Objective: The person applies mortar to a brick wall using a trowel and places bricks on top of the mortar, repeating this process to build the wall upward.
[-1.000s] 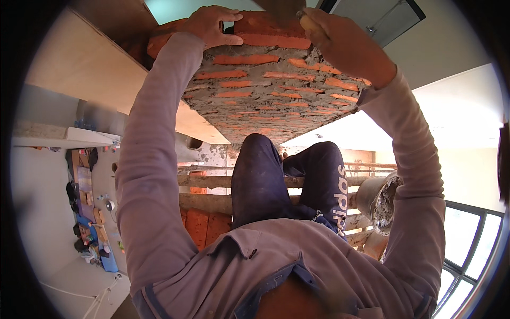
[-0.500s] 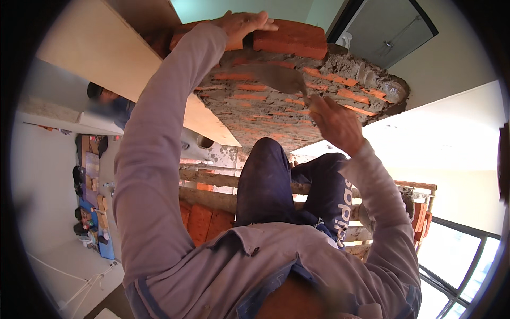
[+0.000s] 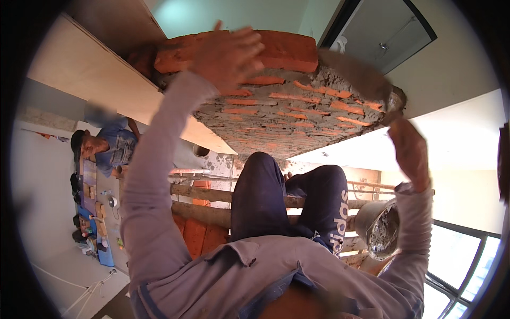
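In front of me rises a brick wall [image 3: 281, 114] with rough grey mortar between its orange-red courses. Along its top lies a row of red bricks [image 3: 292, 52]. My left hand [image 3: 228, 58] is over this row, fingers spread and slightly blurred, gripping nothing; it hides the middle of the row. My right hand [image 3: 410, 154] is wrapped round the handle of a trowel [image 3: 361, 77]. The trowel's blade, smeared by motion, lies across the wall's right end, by a mortar-covered corner [image 3: 397, 100].
A mortar-smeared bucket [image 3: 378, 228] stands by my right forearm. Red bricks [image 3: 199, 236] lie on scaffold planks [image 3: 207, 215] beside my knees. A pale board [image 3: 101, 77] runs along the wall's left side. Below left, another person [image 3: 111, 146] stands near a cluttered table.
My right hand has carried the trowel right, from the wall's middle to its right end. My left hand has shifted left and nearer, fingers spreading. The bucket and the other person show more clearly.
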Demonstrator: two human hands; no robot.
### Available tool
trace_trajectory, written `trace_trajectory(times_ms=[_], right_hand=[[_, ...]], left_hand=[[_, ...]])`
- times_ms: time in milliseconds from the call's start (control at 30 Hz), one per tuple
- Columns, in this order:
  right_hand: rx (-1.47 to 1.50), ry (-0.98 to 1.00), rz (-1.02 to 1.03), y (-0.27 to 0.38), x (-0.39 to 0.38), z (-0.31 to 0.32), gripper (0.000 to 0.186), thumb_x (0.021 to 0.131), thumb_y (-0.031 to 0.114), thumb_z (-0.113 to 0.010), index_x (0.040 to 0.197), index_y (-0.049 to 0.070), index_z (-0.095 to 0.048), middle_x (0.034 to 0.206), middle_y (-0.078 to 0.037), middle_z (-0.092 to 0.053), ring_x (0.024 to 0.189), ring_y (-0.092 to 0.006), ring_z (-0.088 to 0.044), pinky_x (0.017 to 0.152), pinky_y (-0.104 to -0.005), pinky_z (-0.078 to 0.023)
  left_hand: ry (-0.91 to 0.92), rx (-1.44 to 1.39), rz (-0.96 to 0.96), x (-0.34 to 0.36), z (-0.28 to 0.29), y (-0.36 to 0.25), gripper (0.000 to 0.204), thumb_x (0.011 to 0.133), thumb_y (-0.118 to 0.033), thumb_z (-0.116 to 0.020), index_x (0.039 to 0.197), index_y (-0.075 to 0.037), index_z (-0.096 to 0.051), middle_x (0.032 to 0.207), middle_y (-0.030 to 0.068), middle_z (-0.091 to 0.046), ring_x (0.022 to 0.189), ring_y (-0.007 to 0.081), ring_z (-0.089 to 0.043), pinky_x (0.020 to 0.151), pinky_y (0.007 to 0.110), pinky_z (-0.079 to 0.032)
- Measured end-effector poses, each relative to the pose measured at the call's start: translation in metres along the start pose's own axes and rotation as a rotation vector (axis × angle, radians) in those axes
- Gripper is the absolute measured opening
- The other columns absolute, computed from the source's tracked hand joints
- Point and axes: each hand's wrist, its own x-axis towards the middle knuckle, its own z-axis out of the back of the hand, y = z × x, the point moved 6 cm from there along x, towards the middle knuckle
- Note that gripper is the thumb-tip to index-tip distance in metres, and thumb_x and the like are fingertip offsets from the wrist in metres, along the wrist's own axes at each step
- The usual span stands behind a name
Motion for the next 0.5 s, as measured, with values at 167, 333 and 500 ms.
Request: trace_trajectory(times_ms=[167,333,500], right_hand=[[-0.606,0.173,0.27,0.007,0.182,0.001,0.021,0.092,0.018,-0.054,0.106,0.007,-0.064,0.092,-0.011,-0.067,0.087,-0.0282,-0.067,0.075,-0.0399,-0.053],[-0.772,0.871,0.19,0.031,0.297,-0.083,0.023,0.081,0.021,-0.063,0.098,0.007,-0.07,0.081,-0.009,-0.067,0.075,-0.0272,-0.066,0.064,-0.0408,-0.052],[-0.517,1.063,0.124,0.104,0.319,-0.093,0.016,0.075,0.015,-0.069,0.087,0.005,-0.07,0.066,-0.005,-0.06,0.052,-0.0147,-0.055,0.043,-0.0331,-0.043]], left_hand=[[-0.117,0.107,0.101,-0.013,0.006,-0.071,0.075,0.083,-0.052,-0.063,0.141,-0.009,-0.043,0.145,0.0122,-0.042,0.139,0.0294,-0.031,0.114,0.056,-0.02],[-0.222,-0.046,0.244,-0.004,-0.014,-0.08,0.083,0.078,-0.045,-0.072,0.143,-0.007,-0.039,0.145,0.0126,-0.039,0.138,0.0331,-0.032,0.115,0.06,-0.015],[-0.214,0.009,0.264,-0.005,-0.014,-0.077,0.084,0.077,-0.046,-0.073,0.143,-0.007,-0.04,0.145,0.0115,-0.039,0.139,0.032,-0.031,0.116,0.059,-0.012]])
